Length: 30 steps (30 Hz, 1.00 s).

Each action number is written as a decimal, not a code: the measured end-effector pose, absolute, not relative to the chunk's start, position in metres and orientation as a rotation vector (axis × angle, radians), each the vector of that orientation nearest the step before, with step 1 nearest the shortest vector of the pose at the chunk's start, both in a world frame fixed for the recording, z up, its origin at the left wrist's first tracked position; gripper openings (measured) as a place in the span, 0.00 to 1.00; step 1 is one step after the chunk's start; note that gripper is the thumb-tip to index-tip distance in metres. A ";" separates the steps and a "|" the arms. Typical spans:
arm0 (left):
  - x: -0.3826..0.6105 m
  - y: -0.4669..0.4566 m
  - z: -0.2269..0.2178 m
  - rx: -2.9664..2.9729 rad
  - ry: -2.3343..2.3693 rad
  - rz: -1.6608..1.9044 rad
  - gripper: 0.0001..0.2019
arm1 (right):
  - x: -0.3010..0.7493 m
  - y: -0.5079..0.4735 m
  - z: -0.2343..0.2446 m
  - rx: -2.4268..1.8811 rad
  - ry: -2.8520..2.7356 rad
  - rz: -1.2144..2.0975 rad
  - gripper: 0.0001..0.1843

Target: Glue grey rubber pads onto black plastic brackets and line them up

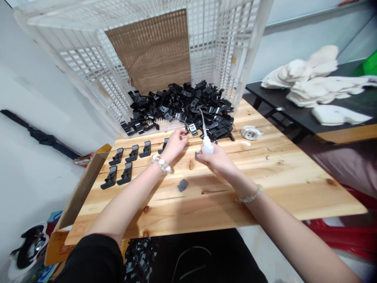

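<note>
My right hand (216,157) grips a small white squeeze bottle (207,147) with a long thin nozzle pointing up. A small grey piece (197,155) shows by the thumb of that same hand. My left hand (176,144) is at the front edge of a heap of black plastic clips (182,103), fingers curled together; whatever they pinch is hidden. One black clip (163,145) lies partly behind the left hand. Several more black clips (132,153) stand in rows on the left of the table. Another small grey piece (182,185) lies between my forearms.
A white plastic crate (250,47) lies on its side around the heap, with cardboard (156,51) inside. A clear tape roll (251,133) is on the wooden table (282,184) at right. White cut pieces (318,86) are stacked on a black table. A cardboard box (79,188) stands left.
</note>
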<state>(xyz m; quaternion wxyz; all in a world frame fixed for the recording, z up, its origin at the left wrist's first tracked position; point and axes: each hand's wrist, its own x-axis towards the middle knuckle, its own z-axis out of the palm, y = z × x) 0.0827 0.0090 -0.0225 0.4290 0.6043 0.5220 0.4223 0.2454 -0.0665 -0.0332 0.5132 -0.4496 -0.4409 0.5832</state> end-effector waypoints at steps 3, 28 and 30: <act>0.085 0.041 -0.022 1.721 1.462 1.047 0.09 | 0.245 -0.062 -0.040 -1.122 -1.068 1.450 0.19; 0.038 -0.102 -0.014 2.293 1.102 0.886 0.06 | 0.237 -0.073 -0.023 -0.817 -0.631 1.611 0.21; 0.041 -0.101 -0.018 2.017 1.123 0.994 0.09 | 0.238 -0.073 -0.023 -0.824 -0.647 1.607 0.21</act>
